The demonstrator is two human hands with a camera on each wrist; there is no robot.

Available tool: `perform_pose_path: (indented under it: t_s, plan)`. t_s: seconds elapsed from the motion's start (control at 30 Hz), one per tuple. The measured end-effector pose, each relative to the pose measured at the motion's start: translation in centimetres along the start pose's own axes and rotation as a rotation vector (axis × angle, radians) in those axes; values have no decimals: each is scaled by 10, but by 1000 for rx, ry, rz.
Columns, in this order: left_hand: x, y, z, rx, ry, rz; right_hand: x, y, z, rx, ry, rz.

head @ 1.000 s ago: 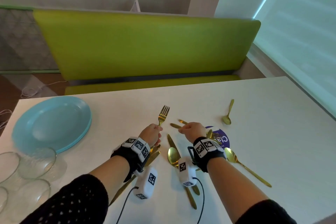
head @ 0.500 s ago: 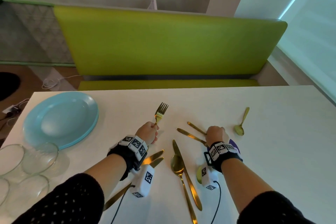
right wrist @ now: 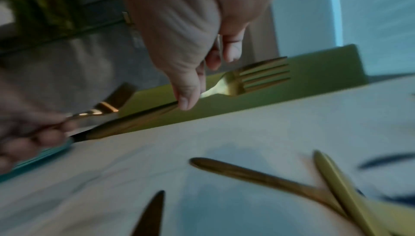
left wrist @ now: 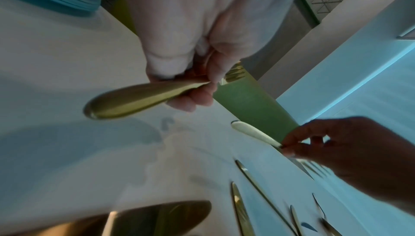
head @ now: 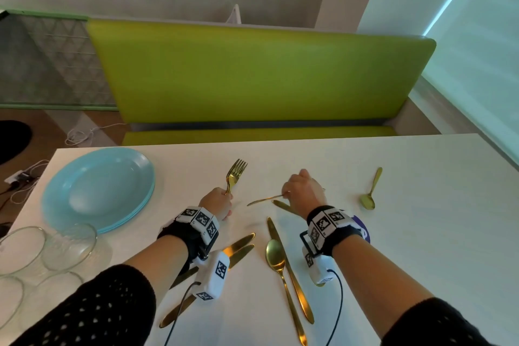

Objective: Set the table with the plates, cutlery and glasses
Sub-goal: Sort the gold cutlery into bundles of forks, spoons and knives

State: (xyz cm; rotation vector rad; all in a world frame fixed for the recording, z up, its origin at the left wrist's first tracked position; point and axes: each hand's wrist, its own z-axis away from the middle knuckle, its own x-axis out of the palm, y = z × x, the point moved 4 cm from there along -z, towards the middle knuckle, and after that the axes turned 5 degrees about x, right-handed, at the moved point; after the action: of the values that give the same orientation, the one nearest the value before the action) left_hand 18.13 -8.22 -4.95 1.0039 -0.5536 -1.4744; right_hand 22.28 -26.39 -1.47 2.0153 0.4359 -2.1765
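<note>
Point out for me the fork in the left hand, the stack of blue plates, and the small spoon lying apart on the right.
fork (head: 236, 170): head view, on the tines.
blue plates (head: 84, 166): head view, on the top plate's far rim.
small spoon (head: 368, 201): head view, on its bowl.

White table bears plates, glasses, cutlery.

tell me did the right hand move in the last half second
Yes. The right hand, pinching a fork, has drawn left and toward the bench, off the purple coaster it covered half a second ago.
</note>
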Motion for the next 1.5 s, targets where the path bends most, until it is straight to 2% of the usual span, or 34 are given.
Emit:
perform_pose_path:
  t_s: [0.07, 0.13, 0.2, 0.3, 0.4, 0.53, 0.67, 0.77, 0.93, 1.03, 1.13, 1.23, 1.37, 1.5]
  plan:
    - [-1, 4, 6, 2, -34, -38, -9, -23, 2, -148, 20, 153]
    - [2, 7, 12, 16, -98, -92, -17, -49, 9, -293, -40, 270]
    - [5, 11, 19, 43, -188, -185, -20, -65, 15, -346, -95, 290]
    - [10, 12, 30, 142, -304, -501, -22, -82, 22, -368, -152, 290]
    - [12, 11, 42, 178, -404, -605, -24, -93, 30, -355, -208, 332]
    - [12, 0, 51, 178, -472, -556, -22, -98, 41, -340, -261, 335]
    - [14, -9, 55, 214, -528, -547, -16, -99, 53, -314, -250, 268]
    - [14, -14, 62, 205, -556, -446, -8, -97, 61, -283, -217, 194]
    - [19, -24, 66, 186, -556, -352, 2, -90, 75, -253, -70, 49]
    - [25, -30, 68, 134, -546, -258, 5, -84, 84, -145, 21, -59]
    - [29, -33, 69, 147, -530, -243, 5, -71, 92, 13, -34, -122]
    - [32, -33, 70, 135, -510, -208, 5, -51, 98, 176, -11, -249]
    - [30, -36, 63, 89, -434, -88, 11, -16, 107, 440, -40, -403]
    - [28, -35, 56, 68, -367, -53, 23, 25, 115, 684, -46, -448]
